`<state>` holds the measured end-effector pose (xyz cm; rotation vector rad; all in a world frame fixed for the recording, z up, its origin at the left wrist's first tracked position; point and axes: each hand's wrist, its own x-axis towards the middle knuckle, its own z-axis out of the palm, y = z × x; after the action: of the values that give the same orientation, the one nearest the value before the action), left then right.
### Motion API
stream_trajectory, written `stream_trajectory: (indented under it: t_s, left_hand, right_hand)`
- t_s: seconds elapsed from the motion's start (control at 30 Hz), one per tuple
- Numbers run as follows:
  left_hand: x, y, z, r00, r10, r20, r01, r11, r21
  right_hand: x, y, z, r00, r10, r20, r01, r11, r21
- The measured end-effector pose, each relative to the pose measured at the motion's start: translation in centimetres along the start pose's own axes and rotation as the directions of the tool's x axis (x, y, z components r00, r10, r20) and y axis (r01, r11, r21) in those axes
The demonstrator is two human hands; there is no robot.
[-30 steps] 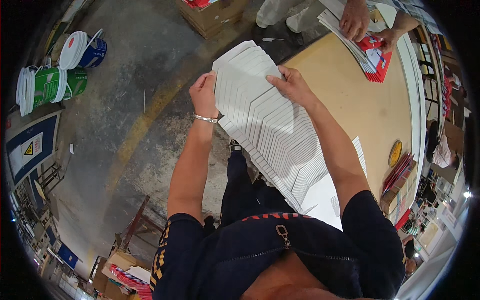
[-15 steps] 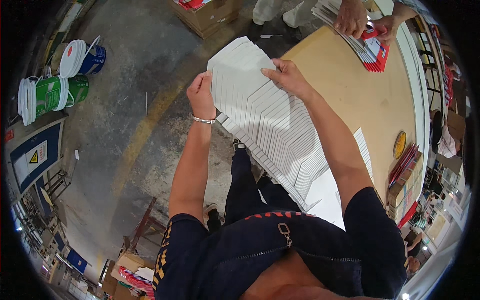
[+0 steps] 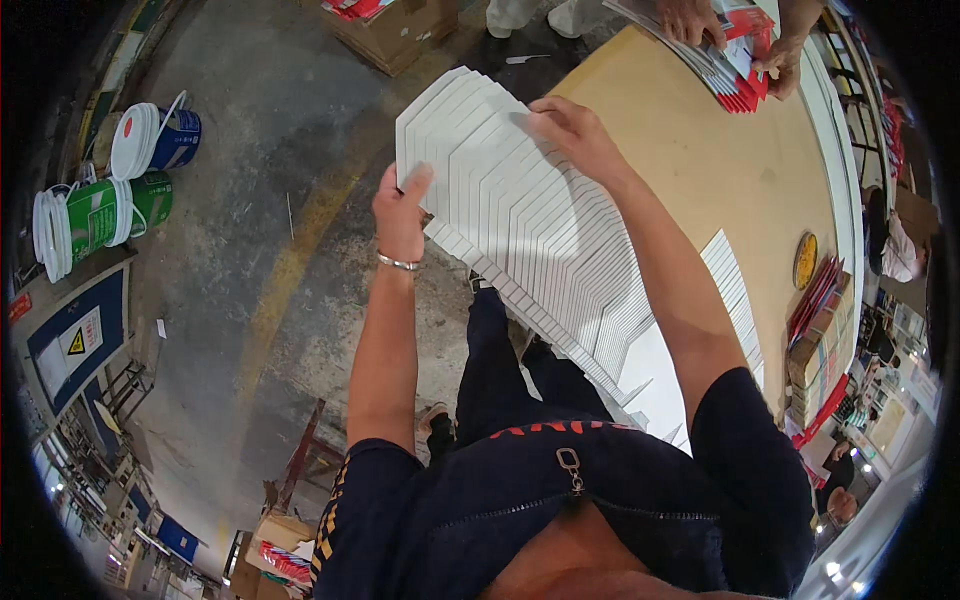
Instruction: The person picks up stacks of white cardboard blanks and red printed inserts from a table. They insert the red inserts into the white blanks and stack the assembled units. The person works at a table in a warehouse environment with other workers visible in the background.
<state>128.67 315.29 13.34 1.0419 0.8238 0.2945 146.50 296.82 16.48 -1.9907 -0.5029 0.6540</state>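
A long fanned stack of white flat cardboard sheets stretches from my chest out over the floor beside a tan table. My left hand, with a metal bracelet at the wrist, grips the stack's left edge near the far end. My right hand presses on top of the far end, fingers closed over the sheets. More white sheets lie on the table beside my right arm.
Another person's hands handle red and white sheets at the table's far end. Plastic buckets stand on the concrete floor at left. A cardboard box sits ahead. Red stacks and a yellow disc lie at the table's right.
The fanned stack has shifted a little left and further from the table, with both hands still on it. My right hand has slid slightly along the top.
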Motion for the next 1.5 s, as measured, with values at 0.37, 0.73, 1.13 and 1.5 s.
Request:
stream_trajectory:
  t_s: [0.37,0.73,1.13,1.5]
  left_hand:
    - [-1.3,-1.6,1.1,0.994,0.095,0.050,-0.096,0.995,0.022]
    - [-6.2,-5.0,0.8,0.992,0.129,0.001,-0.127,0.975,0.183]
    - [-9.2,-5.3,3.1,0.982,-0.185,-0.025,0.186,0.981,0.049]
    - [-9.7,-7.1,3.0,0.991,-0.137,-0.004,0.137,0.988,0.076]
  right_hand:
    - [-6.7,-0.1,3.2,0.896,-0.394,-0.205,0.210,0.782,-0.586]
    - [-11.9,1.3,-1.6,0.974,-0.156,-0.164,0.029,0.802,-0.596]
    - [-12.4,2.1,-2.2,0.976,-0.022,-0.217,-0.050,0.946,-0.322]
    - [-12.9,1.7,-2.1,0.975,-0.041,-0.220,-0.065,0.888,-0.456]
